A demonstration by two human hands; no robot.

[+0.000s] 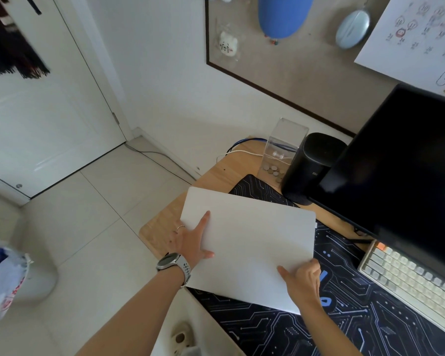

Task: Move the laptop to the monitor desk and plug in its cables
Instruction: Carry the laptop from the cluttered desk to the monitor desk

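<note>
Head view: both hands grip the closed laptop [249, 242] over the desk's [159, 227] left edge.

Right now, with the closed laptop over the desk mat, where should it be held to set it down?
Hold the laptop by its two opposite edges, from the near side, as the left hand and right hand do. It is a thin, flat, closed slab with no handle. The monitor and black speaker crowd the far side, probably ruling out that approach.

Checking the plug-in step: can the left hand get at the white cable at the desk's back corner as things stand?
Probably not yet. The left hand grips the laptop by its left edge, so it is busy. The path along the desk edge to the white cable otherwise looks open.
</note>
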